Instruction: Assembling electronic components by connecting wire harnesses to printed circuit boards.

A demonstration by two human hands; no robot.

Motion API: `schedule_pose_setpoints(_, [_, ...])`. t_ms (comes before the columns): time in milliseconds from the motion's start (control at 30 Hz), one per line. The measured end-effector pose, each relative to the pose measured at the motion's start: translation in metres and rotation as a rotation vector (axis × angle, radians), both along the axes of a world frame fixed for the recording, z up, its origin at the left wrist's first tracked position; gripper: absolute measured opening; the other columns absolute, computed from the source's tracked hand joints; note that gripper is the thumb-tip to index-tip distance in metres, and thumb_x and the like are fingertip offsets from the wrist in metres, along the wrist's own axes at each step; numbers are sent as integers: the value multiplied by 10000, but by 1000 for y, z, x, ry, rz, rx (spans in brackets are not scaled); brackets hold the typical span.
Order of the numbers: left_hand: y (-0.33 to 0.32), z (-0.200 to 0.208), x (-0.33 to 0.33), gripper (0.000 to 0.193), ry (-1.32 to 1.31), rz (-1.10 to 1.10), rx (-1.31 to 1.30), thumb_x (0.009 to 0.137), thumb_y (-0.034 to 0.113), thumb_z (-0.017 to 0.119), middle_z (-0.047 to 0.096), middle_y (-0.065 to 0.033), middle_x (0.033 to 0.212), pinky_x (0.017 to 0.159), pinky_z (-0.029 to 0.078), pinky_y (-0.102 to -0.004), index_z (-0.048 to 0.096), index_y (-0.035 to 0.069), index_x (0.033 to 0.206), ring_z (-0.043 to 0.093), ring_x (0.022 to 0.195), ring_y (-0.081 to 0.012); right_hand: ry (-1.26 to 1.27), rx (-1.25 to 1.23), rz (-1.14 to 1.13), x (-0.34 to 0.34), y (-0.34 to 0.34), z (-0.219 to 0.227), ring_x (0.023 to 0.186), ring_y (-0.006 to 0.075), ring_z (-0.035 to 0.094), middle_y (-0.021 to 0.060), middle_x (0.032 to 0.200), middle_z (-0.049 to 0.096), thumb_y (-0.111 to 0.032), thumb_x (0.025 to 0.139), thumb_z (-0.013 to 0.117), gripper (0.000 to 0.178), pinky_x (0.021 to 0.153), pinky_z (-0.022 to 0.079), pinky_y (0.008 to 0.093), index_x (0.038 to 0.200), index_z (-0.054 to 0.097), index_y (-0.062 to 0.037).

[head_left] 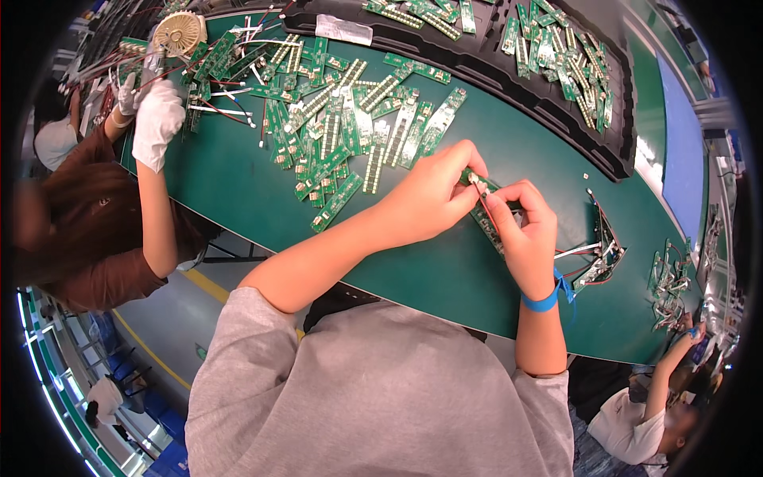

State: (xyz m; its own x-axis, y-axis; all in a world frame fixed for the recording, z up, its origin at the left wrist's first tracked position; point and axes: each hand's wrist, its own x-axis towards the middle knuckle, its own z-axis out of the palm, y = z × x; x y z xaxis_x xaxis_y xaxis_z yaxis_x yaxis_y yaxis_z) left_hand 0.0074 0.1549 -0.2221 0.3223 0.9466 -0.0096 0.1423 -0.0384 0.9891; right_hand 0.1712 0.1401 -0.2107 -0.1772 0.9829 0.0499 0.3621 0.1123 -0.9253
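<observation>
Over the middle of the green table, my two hands meet at a narrow green circuit board [482,225]. My left hand [433,195] is closed on its far end, thumb and fingers pinching close to a small pale connector. A thin red wire [489,213] runs along the board from that end. My right hand [528,234], a blue band at its wrist, is closed with thumb and forefinger pinched on the wire near the connector. Its fingers partly hide the board. Left of my left hand lies a loose pile of similar green boards [350,119].
A black tray [509,83] with more boards stands at the back right. Wired boards [608,250] lie right of my right hand. A co-worker's gloved hand [159,119] works at the left, near a round cream-coloured reel [180,33]. Another person sits at the far right.
</observation>
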Motion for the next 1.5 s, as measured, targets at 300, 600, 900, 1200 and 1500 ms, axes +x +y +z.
schedule_pose_setpoints(300, [0,8,-5,114,13,-21,45,821,46,552,515,-16,731,516,376,-216,483,19,907,472,606,-48,89,1,42,4,1,1,646,118,512,53,717,539,-42,772,612,72,574,401,231,757,570,15])
schedule_pose_setpoints(600, [5,3,-4,245,-247,-15,-49,836,-11,515,525,-38,871,637,460,-215,461,6,1074,548,736,-75,279,-88,19,5,0,4,754,129,530,82,853,565,-17,826,525,103,692,424,236,872,582,55])
schedule_pose_setpoints(900, [5,4,-6,331,-290,23,-25,808,29,561,527,-21,750,568,421,-202,442,13,1116,502,630,-55,402,-106,-19,6,0,4,851,129,555,80,1026,534,-11,865,458,186,736,439,235,1017,544,53])
schedule_pose_setpoints(1200, [6,4,-9,269,-177,14,-75,851,47,523,550,-29,789,607,441,-204,463,6,1109,526,666,-65,499,-106,-76,6,3,2,764,106,550,125,1039,595,-105,882,448,244,639,424,228,1067,526,35])
schedule_pose_setpoints(1500, [8,3,-9,232,-138,53,-72,857,56,516,562,-33,797,604,450,-209,485,3,1080,535,670,-65,481,-135,-85,9,4,3,760,113,562,139,1066,584,-135,894,430,290,587,419,208,1108,508,45])
